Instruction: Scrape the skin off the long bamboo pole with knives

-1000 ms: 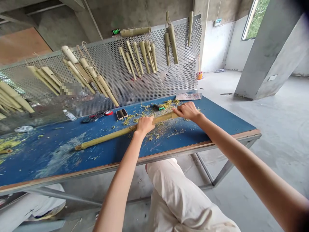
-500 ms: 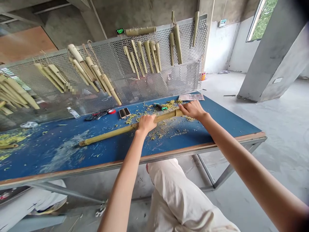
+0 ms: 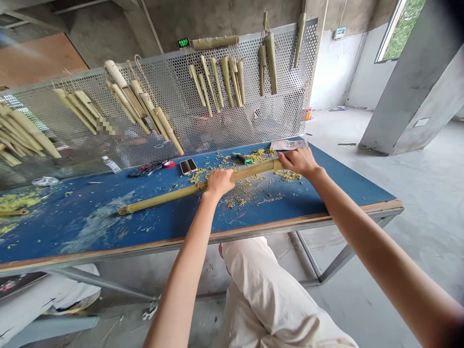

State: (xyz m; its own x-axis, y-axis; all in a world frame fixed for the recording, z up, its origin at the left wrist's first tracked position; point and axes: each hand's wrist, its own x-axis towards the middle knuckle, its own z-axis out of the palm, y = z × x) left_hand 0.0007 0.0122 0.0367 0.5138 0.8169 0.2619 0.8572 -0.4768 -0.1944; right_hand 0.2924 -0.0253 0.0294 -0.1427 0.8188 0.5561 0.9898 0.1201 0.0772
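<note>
A long bamboo pole [image 3: 170, 195] lies slantwise on the blue workbench [image 3: 90, 227]. My left hand [image 3: 218, 182] is wrapped round the pole near its middle. My right hand [image 3: 299, 161] is closed on the pole's thick far end, fingers curled over it. Yellow-green bamboo shavings [image 3: 250, 188] are scattered around and under the pole between my two hands. A small green-handled tool [image 3: 242, 158] lies just behind the pole.
A phone [image 3: 188, 166], a red roll of tape [image 3: 168, 164], dark pliers [image 3: 144, 170], a small bottle [image 3: 111, 164] and a paper sheet [image 3: 288, 144] lie along the back. Several bamboo pieces [image 3: 217, 77] hang on the perforated metal panel [image 3: 174, 111]. My pale-trousered knee [image 3: 261, 285] is below the bench edge.
My right hand and the pole's thick end have slid a little to the right and away. The camera view has shifted slightly; my left hand keeps its grip.
</note>
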